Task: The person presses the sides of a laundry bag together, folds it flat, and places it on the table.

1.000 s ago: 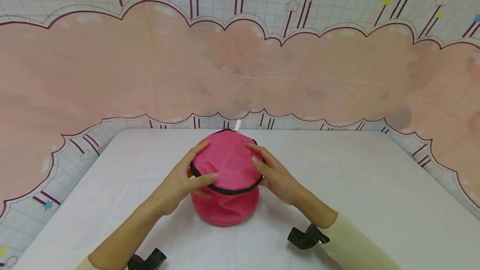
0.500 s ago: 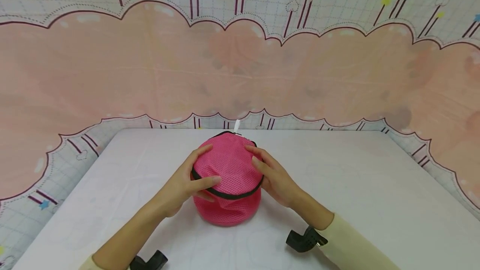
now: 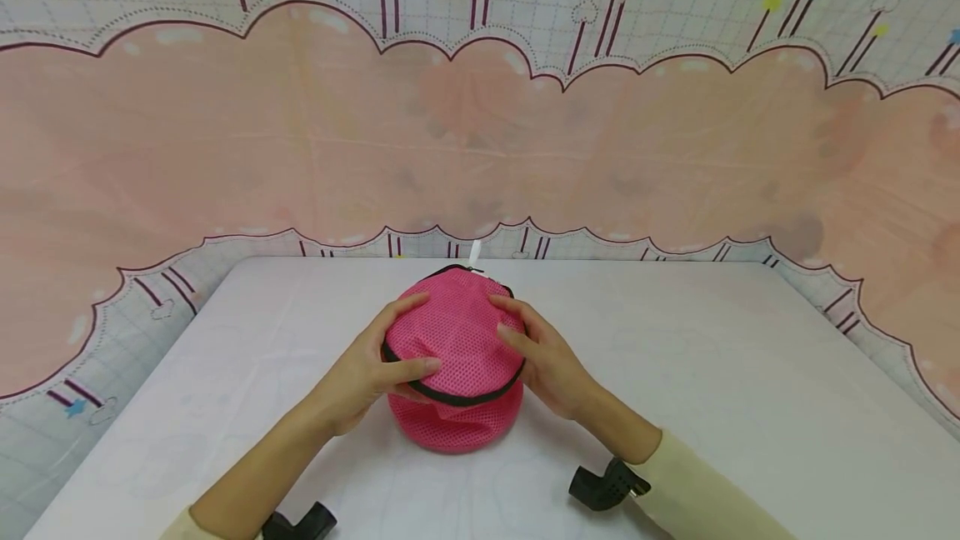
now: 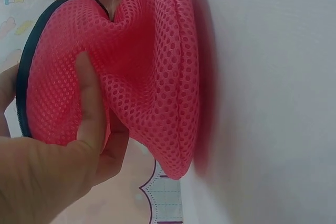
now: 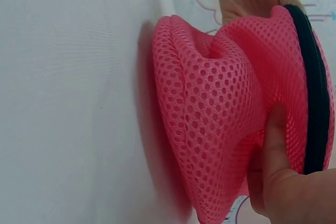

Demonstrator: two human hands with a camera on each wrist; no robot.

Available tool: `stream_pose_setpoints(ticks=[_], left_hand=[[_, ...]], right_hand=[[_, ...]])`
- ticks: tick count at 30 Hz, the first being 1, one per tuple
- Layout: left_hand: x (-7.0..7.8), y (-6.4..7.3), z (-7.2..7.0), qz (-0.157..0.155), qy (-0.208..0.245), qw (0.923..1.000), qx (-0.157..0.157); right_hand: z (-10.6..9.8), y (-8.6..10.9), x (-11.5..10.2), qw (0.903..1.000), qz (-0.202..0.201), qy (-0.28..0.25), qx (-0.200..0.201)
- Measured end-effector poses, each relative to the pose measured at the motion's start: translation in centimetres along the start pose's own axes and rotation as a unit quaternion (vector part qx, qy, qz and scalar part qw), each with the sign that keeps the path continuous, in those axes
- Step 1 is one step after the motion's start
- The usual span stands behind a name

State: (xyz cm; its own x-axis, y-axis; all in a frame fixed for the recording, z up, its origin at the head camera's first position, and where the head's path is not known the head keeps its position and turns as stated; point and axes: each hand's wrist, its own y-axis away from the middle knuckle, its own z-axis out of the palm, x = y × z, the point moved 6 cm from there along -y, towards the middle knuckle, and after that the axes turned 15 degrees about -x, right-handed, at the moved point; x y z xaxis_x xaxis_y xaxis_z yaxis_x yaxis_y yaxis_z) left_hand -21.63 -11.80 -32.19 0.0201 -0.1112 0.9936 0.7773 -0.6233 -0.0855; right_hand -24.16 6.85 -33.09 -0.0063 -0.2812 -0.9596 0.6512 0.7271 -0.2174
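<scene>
A pink mesh laundry bag (image 3: 457, 340) stands on the table's middle, its round top ringed by a black zipper (image 3: 467, 400). My left hand (image 3: 367, 373) grips the left side of the top, thumb over the lid and other fingers lower, round the rim. On the opposite side my right hand (image 3: 551, 361) holds the rim, with its thumb and a finger on the lid. The bag's wall (image 4: 142, 66) folds inward below the zipper in the left wrist view. In the right wrist view the bottom seam (image 5: 181, 87) lies close along the tabletop.
A white cloth covers the table (image 3: 720, 357). Behind it hangs a patterned peach and white backdrop (image 3: 480, 148). A white tag (image 3: 475, 252) sticks up at the bag's far rim. Black wrist camera mounts (image 3: 607, 486) sit at both wrists.
The bag's top has sunk slightly toward the front of the table, with both hands moving along with it. Both hands keep hold of the rim.
</scene>
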Motion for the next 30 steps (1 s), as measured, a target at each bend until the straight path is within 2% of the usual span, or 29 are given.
stream_pose_setpoints(ticks=[9,20,30], left_hand=[[-0.5,-0.2,0.1,-0.001,0.039,0.9992,-0.011],[-0.9,-0.2,-0.1,0.006,0.059,0.9981,-0.014],[-1.2,-0.2,-0.3,-0.006,0.067,0.9977,-0.011]], right_hand=[[-0.2,0.0,1.0,0.9989,-0.005,-0.036,0.029],[0.0,-0.1,1.6,0.9985,-0.012,-0.044,0.030],[-0.1,-0.1,2.2,0.9980,-0.016,-0.048,0.039]])
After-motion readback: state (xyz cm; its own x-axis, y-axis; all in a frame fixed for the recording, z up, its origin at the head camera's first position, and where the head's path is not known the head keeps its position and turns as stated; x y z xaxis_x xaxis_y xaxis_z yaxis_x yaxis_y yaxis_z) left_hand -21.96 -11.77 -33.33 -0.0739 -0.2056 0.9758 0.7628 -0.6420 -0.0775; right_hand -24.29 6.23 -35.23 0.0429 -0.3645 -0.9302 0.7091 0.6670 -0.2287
